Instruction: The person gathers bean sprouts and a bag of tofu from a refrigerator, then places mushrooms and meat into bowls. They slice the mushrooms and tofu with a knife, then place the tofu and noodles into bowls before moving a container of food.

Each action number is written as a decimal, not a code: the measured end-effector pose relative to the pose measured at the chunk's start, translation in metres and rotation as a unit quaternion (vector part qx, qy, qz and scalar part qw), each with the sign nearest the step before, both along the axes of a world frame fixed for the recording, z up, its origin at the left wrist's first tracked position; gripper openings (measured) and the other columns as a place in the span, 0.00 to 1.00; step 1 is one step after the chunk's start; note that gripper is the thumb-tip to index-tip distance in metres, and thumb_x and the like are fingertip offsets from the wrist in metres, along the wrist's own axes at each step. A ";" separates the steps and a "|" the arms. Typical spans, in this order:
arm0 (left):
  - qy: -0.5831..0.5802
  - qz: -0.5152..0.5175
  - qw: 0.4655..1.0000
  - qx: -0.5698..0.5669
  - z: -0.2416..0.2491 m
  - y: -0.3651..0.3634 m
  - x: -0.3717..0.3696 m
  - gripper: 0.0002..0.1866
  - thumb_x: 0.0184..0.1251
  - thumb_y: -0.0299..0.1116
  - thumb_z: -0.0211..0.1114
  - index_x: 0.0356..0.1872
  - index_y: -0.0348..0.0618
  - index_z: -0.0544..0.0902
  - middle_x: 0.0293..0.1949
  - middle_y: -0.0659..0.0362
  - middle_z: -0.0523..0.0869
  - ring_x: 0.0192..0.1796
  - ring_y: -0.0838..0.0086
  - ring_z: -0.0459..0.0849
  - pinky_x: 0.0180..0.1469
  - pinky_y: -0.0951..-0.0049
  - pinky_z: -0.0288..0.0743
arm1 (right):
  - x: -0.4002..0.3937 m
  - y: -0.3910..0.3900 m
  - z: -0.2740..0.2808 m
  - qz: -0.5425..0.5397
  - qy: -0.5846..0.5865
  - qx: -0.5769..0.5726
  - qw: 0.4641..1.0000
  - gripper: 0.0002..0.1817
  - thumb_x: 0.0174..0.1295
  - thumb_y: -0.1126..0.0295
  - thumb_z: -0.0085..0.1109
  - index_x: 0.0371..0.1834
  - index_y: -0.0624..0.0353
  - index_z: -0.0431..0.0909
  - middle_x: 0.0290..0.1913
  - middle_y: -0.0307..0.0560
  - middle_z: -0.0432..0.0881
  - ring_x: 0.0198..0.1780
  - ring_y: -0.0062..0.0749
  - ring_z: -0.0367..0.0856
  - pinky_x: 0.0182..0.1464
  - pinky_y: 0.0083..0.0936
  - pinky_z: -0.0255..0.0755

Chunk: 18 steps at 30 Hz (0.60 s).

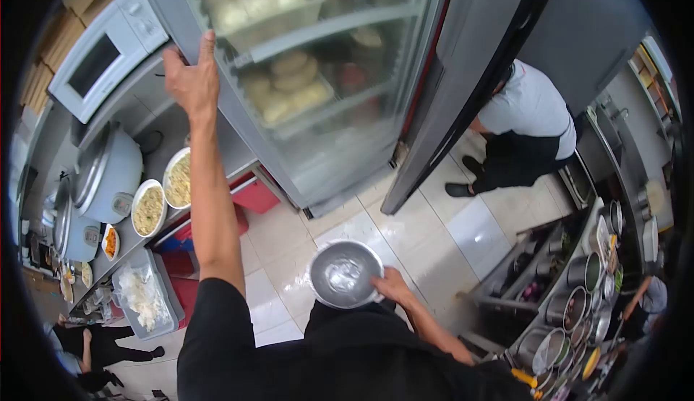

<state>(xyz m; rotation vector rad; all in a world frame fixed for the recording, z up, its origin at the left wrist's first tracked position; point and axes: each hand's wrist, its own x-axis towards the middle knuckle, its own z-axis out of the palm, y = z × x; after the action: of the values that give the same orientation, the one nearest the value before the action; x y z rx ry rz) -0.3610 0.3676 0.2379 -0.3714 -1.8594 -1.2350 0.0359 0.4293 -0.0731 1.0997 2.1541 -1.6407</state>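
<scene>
My left hand (194, 79) reaches up and grips the left edge of a glass fridge door (249, 133), thumb up along its grey frame. Through the hazy glass show shelves with a tray of pale round items (264, 10) and, below it, a tray of yellowish pieces (296, 101). Low in front of my body, my right hand (392, 286) holds a round metal bowl (345, 274) by its right rim. The bowl's inside is shiny; I cannot make out any contents.
At left, a counter carries rice cookers (112, 173), two bowls of noodle-like food (150, 209) and a tub of white food (148, 292), below a microwave (108, 50). A tall dark-edged panel (470, 90) stands right of the fridge. Beyond it a person (531, 119) bends; pots (567, 307) crowd the right.
</scene>
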 end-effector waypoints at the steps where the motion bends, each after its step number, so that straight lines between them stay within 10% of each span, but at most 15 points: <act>1: -0.008 -0.015 1.000 -0.015 -0.001 -0.005 0.025 0.24 0.50 0.49 0.73 0.30 0.36 0.77 0.29 0.51 0.82 0.34 0.59 0.79 0.40 0.65 0.72 | -0.016 -0.003 0.014 0.023 0.005 -0.030 0.999 0.20 0.50 0.61 0.52 0.37 0.70 0.79 0.31 0.64 0.82 0.35 0.51 0.83 0.42 0.39 0.74; 5: 0.319 -0.020 0.938 -0.133 -0.015 -0.022 0.070 0.18 0.46 0.41 0.76 0.31 0.41 0.80 0.46 0.48 0.77 0.49 0.57 0.73 0.50 0.61 0.66 | -0.066 -0.013 0.008 0.123 0.057 0.032 0.990 0.20 0.51 0.61 0.52 0.36 0.70 0.79 0.31 0.64 0.82 0.35 0.50 0.83 0.42 0.39 0.74; 10: 0.235 -0.370 0.899 -0.022 -0.030 0.014 0.132 0.12 0.46 0.31 0.70 0.27 0.38 0.76 0.58 0.32 0.65 0.56 0.41 0.71 0.52 0.57 0.72 | -0.117 -0.028 0.009 0.164 0.078 0.022 0.983 0.19 0.52 0.66 0.53 0.42 0.68 0.79 0.35 0.60 0.83 0.38 0.48 0.83 0.45 0.38 0.74; 13: 0.265 -0.415 0.871 -0.002 -0.026 0.029 0.173 0.12 0.43 0.29 0.68 0.31 0.41 0.76 0.55 0.34 0.67 0.50 0.43 0.74 0.48 0.56 0.74 | -0.149 -0.036 0.013 0.112 0.259 0.048 0.958 0.20 0.52 0.69 0.54 0.48 0.66 0.77 0.35 0.56 0.84 0.37 0.44 0.83 0.45 0.39 0.74; 18: 0.225 -0.511 0.829 0.035 -0.034 0.061 0.230 0.18 0.49 0.27 0.64 0.44 0.38 0.75 0.56 0.39 0.67 0.54 0.46 0.69 0.51 0.57 0.73 | -0.193 -0.004 0.042 0.065 0.171 -0.073 0.980 0.19 0.50 0.71 0.55 0.47 0.66 0.78 0.32 0.53 0.83 0.33 0.38 0.83 0.38 0.34 0.77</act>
<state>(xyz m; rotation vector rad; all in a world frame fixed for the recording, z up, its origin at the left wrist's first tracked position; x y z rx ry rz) -0.1307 0.4284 0.2037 -1.6135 -1.1510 -1.6665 -0.1570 0.4251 -0.0307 0.6587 2.2017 -2.0073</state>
